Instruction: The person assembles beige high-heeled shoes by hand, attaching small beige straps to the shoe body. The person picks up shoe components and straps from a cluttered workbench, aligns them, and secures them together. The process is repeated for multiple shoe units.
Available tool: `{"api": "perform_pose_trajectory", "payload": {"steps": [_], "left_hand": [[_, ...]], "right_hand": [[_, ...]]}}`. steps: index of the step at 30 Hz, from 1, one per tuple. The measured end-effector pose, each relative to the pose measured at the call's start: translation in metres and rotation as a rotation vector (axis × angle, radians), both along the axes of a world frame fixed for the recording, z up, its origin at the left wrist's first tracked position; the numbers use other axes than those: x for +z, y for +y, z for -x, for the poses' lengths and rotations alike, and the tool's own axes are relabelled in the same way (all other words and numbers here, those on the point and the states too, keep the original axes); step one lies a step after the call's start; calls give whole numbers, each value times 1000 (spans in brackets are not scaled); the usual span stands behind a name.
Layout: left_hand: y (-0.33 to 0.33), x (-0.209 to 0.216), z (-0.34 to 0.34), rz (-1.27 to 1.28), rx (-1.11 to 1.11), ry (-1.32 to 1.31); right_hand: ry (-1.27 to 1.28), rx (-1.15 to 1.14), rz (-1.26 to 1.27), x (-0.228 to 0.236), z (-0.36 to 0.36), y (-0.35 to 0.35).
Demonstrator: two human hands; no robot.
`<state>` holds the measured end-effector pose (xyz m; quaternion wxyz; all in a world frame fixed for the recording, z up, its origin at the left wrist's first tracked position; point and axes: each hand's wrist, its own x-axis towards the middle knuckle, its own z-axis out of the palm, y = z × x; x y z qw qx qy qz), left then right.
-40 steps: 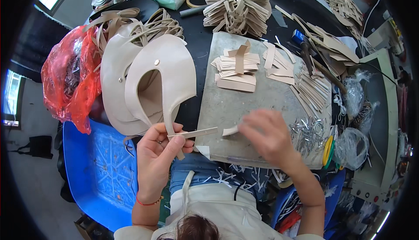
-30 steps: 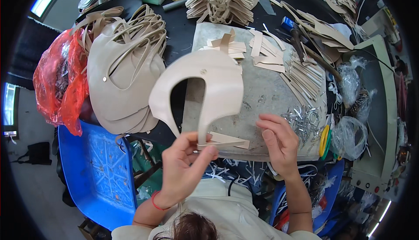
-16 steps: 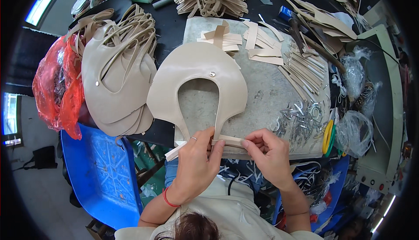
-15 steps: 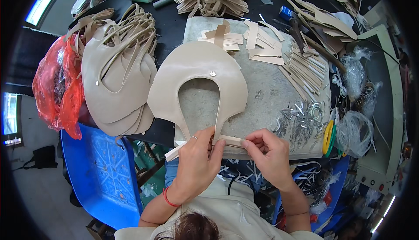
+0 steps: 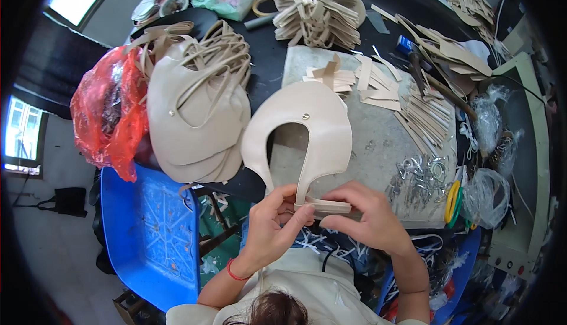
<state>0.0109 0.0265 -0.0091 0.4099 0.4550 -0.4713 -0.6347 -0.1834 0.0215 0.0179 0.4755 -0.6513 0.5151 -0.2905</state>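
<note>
A beige leather U-shaped bag panel (image 5: 331, 118) with a metal snap stands in front of me, its two narrow strap ends pointing toward me. My left hand (image 5: 273, 227) pinches the end of one strap together with a short beige leather strip (image 5: 332, 207). That strip sticks out to the right of the left thumb. My right hand (image 5: 375, 215) is around the strip's free end, its thumb below and its fingers above, spread apart and not pinching it. Some fingertips of the left hand are hidden behind the leather.
Stacked beige bag panels (image 5: 198, 121) lie at left beside a red plastic bag (image 5: 112, 118). More panels (image 5: 319, 9) are piled at the back. Cut strips (image 5: 422, 118), metal hooks (image 5: 413, 177) and scissors (image 5: 453, 201) lie right on a grey board (image 5: 369, 142). A blue plastic chair (image 5: 156, 236) stands lower left.
The right hand has let go of the strip and its thumb and fingers have spread. The panel has tilted and turned slightly in my left hand. The whole view has shifted.
</note>
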Motion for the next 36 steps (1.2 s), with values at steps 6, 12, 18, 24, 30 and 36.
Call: {"api": "perform_pose_trajectory", "payload": {"steps": [6,12,18,24,30,36], "left_hand": [[8,19,-18,258,96,-123],[-54,77,-17,948,178,-508],[-238,107,66,958,259,-552],[-319,32,104,1049,185,-1133],[-326,19,91,968,96,-1138],[-336,13,77,764,-109,-1050]], "right_hand": [[-247,86,148,9,-34,-13],[-96,3,326,66,-24,-54],[-165,-407,259,55,61,-185],[-380,-629,-126,-31,123,-297],[-831,-696,-401,-61,104,-372],[-942,-401,-352,-47,85,-386]]}}
